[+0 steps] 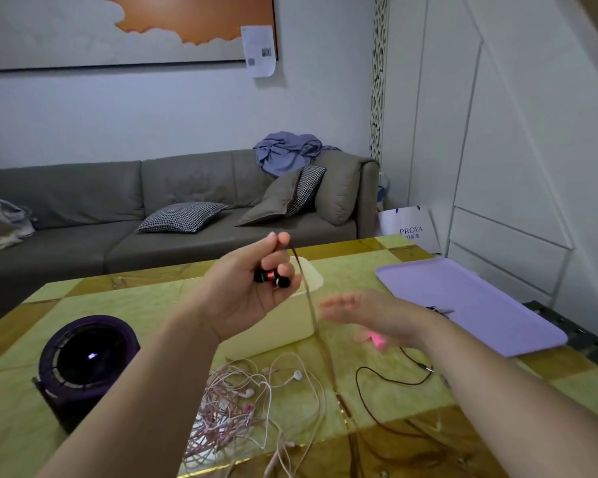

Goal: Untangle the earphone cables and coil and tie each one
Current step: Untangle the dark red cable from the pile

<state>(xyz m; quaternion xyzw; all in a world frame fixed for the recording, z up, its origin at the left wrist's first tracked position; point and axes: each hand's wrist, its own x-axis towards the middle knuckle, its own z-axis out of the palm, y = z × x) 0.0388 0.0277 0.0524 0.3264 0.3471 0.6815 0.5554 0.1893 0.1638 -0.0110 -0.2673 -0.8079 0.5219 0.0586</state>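
Roughly vertical cable (312,308) under L hand (249,288)

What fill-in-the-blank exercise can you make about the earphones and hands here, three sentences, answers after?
1. The left hand grips the dark earbuds, whose cable hangs ___ toward the table.
2. The right hand is ___, holding nothing.
3. The pink and white tangle lies on the table, touched by ___ hand.
Answers: down; open; neither.
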